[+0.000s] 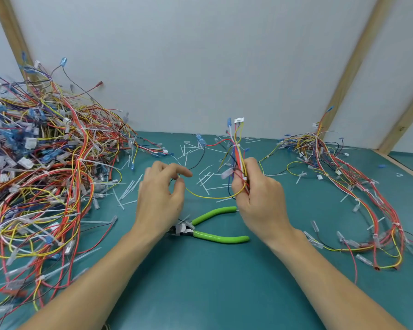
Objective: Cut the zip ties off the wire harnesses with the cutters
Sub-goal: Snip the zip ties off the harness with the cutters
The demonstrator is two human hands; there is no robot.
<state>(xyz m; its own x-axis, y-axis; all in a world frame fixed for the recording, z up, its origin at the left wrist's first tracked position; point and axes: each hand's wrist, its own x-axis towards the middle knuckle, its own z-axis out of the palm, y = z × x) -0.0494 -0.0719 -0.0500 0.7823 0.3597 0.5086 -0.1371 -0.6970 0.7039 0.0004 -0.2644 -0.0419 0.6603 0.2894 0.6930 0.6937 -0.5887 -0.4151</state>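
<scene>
My right hand [258, 194] grips a wire harness [236, 148] and holds it upright above the table; its white connector and blue terminal point up. A white zip tie wraps the bundle just above my fingers. My left hand [160, 191] pinches a yellow wire [208, 197] that loops from that harness. The green-handled cutters [210, 225] lie on the green mat between my wrists, handles spread and jaws pointing left, with neither hand touching them.
A large tangled pile of harnesses [41, 163] covers the left of the mat [200, 282]. A smaller group of harnesses [348, 177] lies at the right. Several cut white zip tie pieces [205, 177] are scattered at the middle back. A white wall stands behind.
</scene>
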